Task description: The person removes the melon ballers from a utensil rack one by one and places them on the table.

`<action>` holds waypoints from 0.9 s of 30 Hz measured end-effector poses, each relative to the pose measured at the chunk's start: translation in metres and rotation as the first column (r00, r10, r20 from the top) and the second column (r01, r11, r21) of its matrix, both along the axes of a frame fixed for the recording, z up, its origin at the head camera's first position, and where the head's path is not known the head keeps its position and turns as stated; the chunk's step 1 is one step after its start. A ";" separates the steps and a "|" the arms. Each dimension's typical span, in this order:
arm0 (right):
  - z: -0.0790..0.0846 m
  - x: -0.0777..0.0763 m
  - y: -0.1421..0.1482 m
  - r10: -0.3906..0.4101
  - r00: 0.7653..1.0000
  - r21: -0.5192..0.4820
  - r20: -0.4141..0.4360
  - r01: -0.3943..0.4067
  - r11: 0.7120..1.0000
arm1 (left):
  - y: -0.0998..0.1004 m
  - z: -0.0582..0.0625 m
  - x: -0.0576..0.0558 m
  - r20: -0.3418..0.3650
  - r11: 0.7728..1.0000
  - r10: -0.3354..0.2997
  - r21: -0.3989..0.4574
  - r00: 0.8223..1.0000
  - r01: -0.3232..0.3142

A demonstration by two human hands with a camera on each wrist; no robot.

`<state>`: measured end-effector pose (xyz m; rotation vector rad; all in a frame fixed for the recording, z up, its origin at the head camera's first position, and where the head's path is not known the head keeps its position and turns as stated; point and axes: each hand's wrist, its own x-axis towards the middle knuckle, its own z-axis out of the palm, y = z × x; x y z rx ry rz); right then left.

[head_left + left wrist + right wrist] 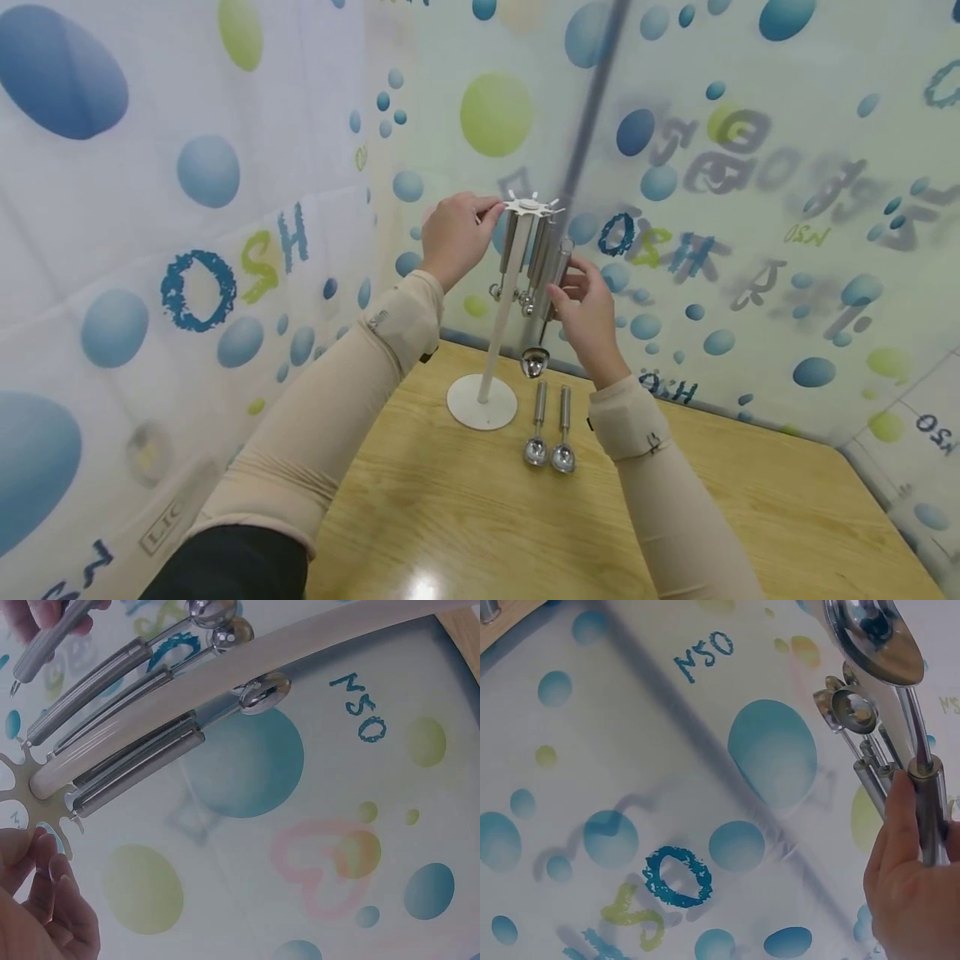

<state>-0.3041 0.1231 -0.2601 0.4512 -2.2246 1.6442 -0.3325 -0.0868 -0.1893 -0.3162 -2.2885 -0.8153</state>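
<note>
Right hand holds a metal scoop beside a hanging rack steadied by the left

A white rack (503,312) with a round base stands on a wooden table (420,475). The thumb and fingertips of the left hand (456,237) pinch one prong of its star-shaped top (529,206). The fingers of the right hand (588,312) are curled round the handle of a metal scoop (556,282), thumb on the near side.

The relation that matters: the scoop is close to upright, loop end up and bowl down, its top leaning slightly right. That loop rises just above the right fingertips and looks free of the rack; the nearest prongs lie up and to the left of it. From the left fingers, the scoop is across the rack's top, to the right and lower, so the right hand is the nearer one to it.

Between the two hands, several metal utensils (537,254) hang from the prongs. Below the right fingers, two more scoops (536,451) lie side by side, bowls toward the person.
</note>
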 end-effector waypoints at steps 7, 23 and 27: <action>-0.004 0.000 0.009 -0.013 0.999 0.024 0.029 0.013 1.000 | 0.001 0.001 0.000 0.003 1.000 0.001 0.004 1.000 -0.001; -0.023 -0.004 0.034 -0.048 0.995 0.015 0.084 0.047 0.999 | 0.000 0.000 0.001 0.012 1.000 -0.005 0.008 1.000 0.005; -0.028 -0.006 0.040 -0.059 0.995 0.006 0.083 0.058 0.998 | 0.000 -0.001 0.001 0.010 1.000 -0.002 0.004 1.000 0.001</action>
